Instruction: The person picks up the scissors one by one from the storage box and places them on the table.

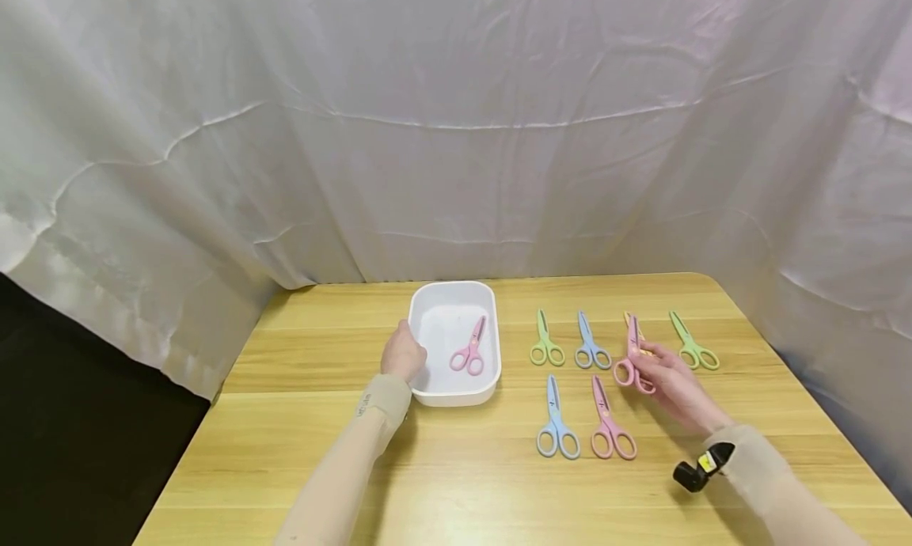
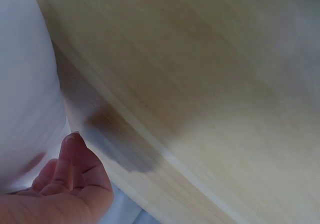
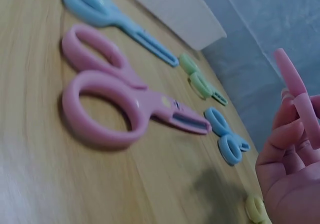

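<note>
My left hand (image 1: 404,351) grips the left rim of a white plastic tray (image 1: 461,398); in the left wrist view its thumb and curled fingers (image 2: 75,171) pinch the edge. One pair of pink scissors (image 1: 473,346) lies inside the tray. On the right, my right hand (image 1: 666,372) holds another pair of pink scissors (image 1: 625,370) above the table, seen edge-on in the right wrist view. Beneath and behind this pair, yellow scissors (image 1: 628,317) are mostly hidden. Green scissors (image 1: 691,343) lie just beyond the hand's far side.
Nearer the front lie blue scissors (image 1: 558,419) and pink scissors (image 1: 609,423). Green scissors (image 1: 545,343) and blue scissors (image 1: 589,345) lie farther back, between tray and right hand. A pale curtain (image 1: 456,174) hangs behind the wooden table (image 1: 299,451).
</note>
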{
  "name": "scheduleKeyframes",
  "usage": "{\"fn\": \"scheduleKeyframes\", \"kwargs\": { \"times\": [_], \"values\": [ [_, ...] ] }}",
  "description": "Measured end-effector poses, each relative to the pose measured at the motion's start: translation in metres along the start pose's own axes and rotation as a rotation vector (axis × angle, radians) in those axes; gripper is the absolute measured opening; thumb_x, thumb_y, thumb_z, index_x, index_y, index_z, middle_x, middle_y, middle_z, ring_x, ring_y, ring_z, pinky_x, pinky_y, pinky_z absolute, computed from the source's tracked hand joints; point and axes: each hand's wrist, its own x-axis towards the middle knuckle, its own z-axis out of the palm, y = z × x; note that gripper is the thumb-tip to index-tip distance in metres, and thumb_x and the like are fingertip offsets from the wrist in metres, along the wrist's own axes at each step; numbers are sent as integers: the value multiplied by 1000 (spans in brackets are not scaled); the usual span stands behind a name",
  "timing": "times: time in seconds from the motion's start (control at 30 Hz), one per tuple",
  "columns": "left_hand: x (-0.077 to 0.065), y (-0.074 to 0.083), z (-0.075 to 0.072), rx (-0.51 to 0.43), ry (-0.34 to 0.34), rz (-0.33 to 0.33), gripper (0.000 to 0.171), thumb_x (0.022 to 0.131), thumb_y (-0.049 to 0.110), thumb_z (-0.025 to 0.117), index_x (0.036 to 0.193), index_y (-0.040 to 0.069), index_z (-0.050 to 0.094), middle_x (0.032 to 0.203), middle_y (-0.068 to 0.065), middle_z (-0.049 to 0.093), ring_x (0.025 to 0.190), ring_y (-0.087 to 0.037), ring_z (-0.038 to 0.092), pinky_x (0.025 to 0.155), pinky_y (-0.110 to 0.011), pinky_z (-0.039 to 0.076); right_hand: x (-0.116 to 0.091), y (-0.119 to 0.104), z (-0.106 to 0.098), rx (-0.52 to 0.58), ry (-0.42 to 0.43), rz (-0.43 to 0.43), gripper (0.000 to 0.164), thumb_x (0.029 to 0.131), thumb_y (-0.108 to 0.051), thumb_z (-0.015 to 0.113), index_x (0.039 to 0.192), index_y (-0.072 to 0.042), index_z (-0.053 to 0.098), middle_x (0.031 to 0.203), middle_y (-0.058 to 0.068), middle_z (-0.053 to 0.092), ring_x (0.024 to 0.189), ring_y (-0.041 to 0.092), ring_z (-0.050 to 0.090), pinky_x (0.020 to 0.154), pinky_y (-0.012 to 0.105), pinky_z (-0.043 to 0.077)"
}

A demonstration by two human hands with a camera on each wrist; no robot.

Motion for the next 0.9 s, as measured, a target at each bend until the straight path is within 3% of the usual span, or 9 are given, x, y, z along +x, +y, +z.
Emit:
{"fn": "scheduleKeyframes", "kwargs": {
  "times": [0.27,0.37,0.57,0.77,0.9],
  "values": [
    [1,1,2,0,0,-16,71,91,1,58,155,0,28,145,-27,53,131,-42,55,112,-52,47,-3,-6,-9,-294,119,13,11,105,-16,52,115,-14,50,81,-7,72,66,0,62,55,14,51],
    [1,2,2,-6,1,-24,72,90,0,59,155,1,28,146,-26,52,132,-42,55,113,-53,46,-5,-9,-14,-355,145,30,9,105,-18,53,113,-14,52,79,-6,73,63,1,62,53,16,51],
    [1,1,1,0,-4,-23,72,91,1,58,156,0,26,148,-26,51,133,-42,54,114,-53,45,-9,-16,-22,-438,125,63,9,105,-19,54,113,-20,56,81,-7,74,67,1,63,55,16,52],
    [0,2,0,-2,-4,-21,72,92,2,57,156,1,26,149,-25,50,134,-41,53,115,-52,45,-14,-20,-29,-477,89,81,29,104,-15,53,127,0,43,88,-7,77,76,5,70,62,20,58],
    [0,2,0,-3,-9,-19,72,92,2,57,157,0,25,150,-25,49,135,-42,52,115,-53,44,-18,-20,-34,-502,43,97,28,103,-10,54,125,3,41,87,-5,78,73,3,68,59,19,56]
  ]
}}
